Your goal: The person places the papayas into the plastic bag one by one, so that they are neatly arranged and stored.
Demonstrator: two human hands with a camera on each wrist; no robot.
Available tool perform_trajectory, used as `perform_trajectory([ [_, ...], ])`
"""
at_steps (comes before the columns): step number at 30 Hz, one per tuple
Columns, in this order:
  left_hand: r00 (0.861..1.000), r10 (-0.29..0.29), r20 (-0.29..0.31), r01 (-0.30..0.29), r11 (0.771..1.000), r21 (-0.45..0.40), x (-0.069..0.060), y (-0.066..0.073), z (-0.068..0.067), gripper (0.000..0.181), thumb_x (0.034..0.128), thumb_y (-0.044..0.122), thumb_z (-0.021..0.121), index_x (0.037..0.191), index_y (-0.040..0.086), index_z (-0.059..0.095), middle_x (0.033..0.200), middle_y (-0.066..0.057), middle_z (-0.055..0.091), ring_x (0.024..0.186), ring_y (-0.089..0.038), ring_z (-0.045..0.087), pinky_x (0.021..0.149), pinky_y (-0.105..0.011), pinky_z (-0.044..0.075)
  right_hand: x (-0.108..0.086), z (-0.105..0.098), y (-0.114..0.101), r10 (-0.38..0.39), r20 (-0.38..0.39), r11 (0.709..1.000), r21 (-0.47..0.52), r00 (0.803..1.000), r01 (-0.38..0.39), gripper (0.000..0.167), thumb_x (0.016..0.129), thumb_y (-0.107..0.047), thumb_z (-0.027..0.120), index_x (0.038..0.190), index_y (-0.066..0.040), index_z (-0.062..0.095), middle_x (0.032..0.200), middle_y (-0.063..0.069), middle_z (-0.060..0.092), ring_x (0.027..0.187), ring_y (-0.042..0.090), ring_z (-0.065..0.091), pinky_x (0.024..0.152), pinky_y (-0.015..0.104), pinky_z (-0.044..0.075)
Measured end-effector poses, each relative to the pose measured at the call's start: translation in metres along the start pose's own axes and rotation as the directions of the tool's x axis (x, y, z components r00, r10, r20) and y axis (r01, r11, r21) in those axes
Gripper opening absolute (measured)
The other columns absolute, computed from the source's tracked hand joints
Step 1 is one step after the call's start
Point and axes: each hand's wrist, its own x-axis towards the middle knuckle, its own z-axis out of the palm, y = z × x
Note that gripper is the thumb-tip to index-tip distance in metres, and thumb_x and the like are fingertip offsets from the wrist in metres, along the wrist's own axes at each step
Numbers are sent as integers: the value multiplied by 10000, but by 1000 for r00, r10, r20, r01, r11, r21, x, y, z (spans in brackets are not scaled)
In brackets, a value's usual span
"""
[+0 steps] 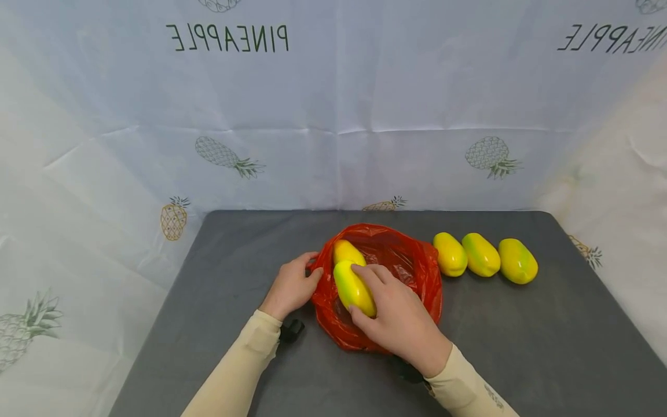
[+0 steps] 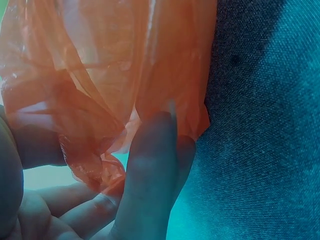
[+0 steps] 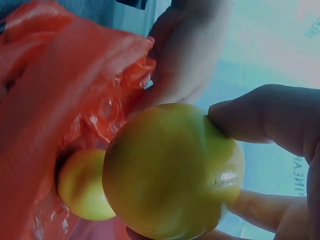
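One yellow-green fruit in right hand, thumb and fingers half-open round it; left hand pinches red bag

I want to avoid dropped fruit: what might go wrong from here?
The glossy fruit in the right grip might slip and knock the other fruit inside the red bag. The thin bag, held at one side by the left grip, could sag or tear.

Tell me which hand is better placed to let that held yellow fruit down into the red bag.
Likely the right hand: it grips the yellow fruit over the mouth of the red bag, near another fruit inside. The left hand holds the bag's edge, so seems better suited to steadying.
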Motion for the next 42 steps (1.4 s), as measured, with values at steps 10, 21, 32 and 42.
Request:
perform_trajectory([
  [10,1000,-22,4,22,1000,11,0,4,-2,498,1069,286,664,1521,84,602,1416,-135,722,1109,-272,753,996,-484,635,1,7,-3,0,72,1000,3,997,0,691,896,-387,839,1522,-221,597,1395,-11,656,1030,132,670,896,374,621],
  [21,999,-33,4,33,999,12,-1,5,-2,498,1065,290,670,1516,87,607,1418,-131,721,1104,-274,749,999,-490,634,0,19,-1,-10,105,1000,-4,994,11,676,877,-399,848,1492,-240,619,1351,-32,675,907,68,633,813,315,591],
  [32,999,-31,11,31,999,11,0,3,0,499,1067,294,669,1518,91,602,1397,-130,730,1010,-230,749,948,-457,654,0,26,1,4,125,1000,-21,992,-1,679,872,-406,859,1483,-230,621,1309,-17,677,869,81,616,775,316,563],
  [42,999,-30,14,30,999,12,-1,1,1,501,1067,289,664,1520,82,600,1398,-137,727,1018,-241,741,962,-470,649,1,31,4,-3,122,1000,-21,993,5,677,874,-390,861,1484,-212,626,1302,1,674,860,83,611,766,300,567],
])
